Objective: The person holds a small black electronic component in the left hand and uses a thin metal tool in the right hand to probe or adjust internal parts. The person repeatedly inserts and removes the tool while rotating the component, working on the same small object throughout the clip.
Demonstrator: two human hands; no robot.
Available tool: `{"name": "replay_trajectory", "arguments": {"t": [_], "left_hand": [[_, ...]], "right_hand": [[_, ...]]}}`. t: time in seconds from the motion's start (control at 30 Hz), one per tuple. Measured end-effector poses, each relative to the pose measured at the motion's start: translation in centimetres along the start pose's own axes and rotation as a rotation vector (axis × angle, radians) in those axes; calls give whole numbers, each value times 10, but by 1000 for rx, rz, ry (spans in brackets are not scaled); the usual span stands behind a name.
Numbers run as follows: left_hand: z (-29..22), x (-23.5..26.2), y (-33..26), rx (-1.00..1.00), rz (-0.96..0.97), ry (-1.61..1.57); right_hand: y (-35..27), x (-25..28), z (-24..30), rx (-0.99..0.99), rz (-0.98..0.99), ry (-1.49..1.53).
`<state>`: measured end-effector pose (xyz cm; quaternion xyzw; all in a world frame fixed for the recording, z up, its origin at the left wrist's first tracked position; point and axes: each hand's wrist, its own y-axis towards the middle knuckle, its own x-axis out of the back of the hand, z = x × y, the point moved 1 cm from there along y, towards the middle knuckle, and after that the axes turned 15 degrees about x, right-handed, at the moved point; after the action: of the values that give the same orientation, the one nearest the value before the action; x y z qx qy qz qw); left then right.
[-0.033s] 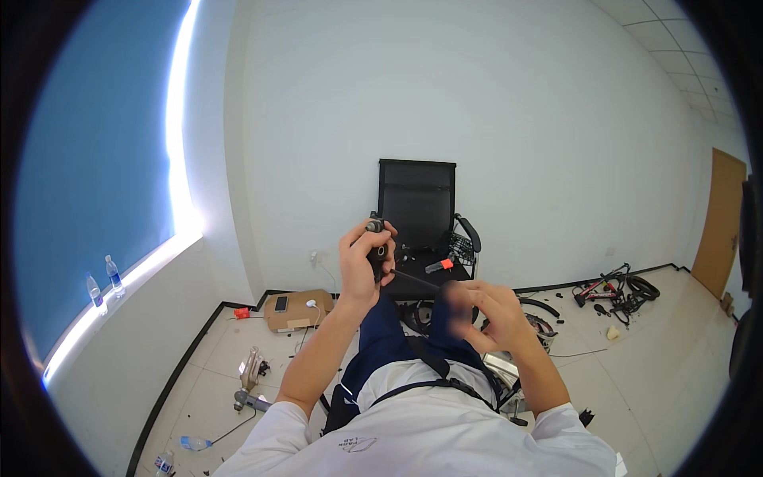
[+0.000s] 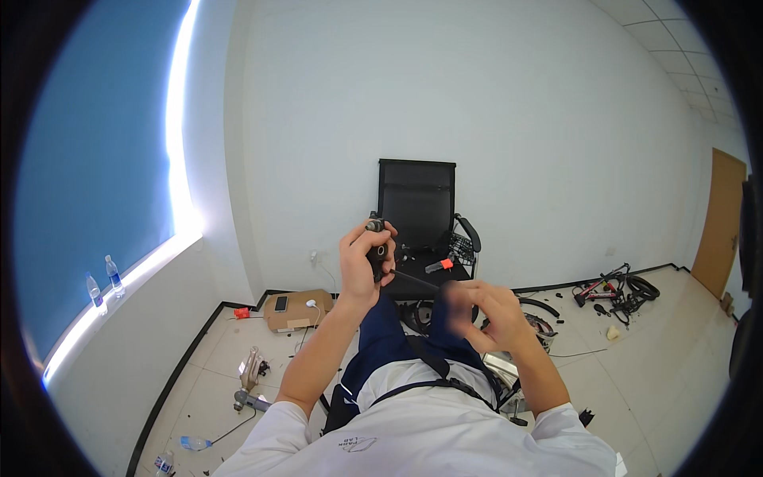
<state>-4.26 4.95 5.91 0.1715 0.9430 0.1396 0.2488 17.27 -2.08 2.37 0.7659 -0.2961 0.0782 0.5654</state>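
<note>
My left hand (image 2: 367,258) is raised in front of the chair, its fingers wrapped round a black mechanical part (image 2: 377,256). A round metal end sticks up from that part, and a small ring shows on its side. To the right and lower, my right hand (image 2: 486,312) is closed on the end of a tool with a thin dark shaft (image 2: 415,279). The shaft points left to the underside of the black part; whether its tip sits inside the part is hidden by my left fingers. Motion blurs my right fingertips and the tool's handle.
Ahead stands a black office chair (image 2: 418,203), with a tool with an orange end (image 2: 441,265) on its seat. Cardboard (image 2: 296,311) bearing a phone (image 2: 281,304) lies at left. Metal parts (image 2: 251,370) and bottles (image 2: 195,443) litter the floor; bicycle parts (image 2: 616,290) lie at right.
</note>
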Motion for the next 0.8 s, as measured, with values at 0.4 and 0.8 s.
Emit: {"name": "replay_trajectory", "arguments": {"t": [0.4,0.8], "left_hand": [[9,-11,-5,105,56,7],[-5,-8,-20,-395,10,67]], "right_hand": [[-10,-7,2,133,-97,-260],[-9,-6,7,-345,-329,501]]}}
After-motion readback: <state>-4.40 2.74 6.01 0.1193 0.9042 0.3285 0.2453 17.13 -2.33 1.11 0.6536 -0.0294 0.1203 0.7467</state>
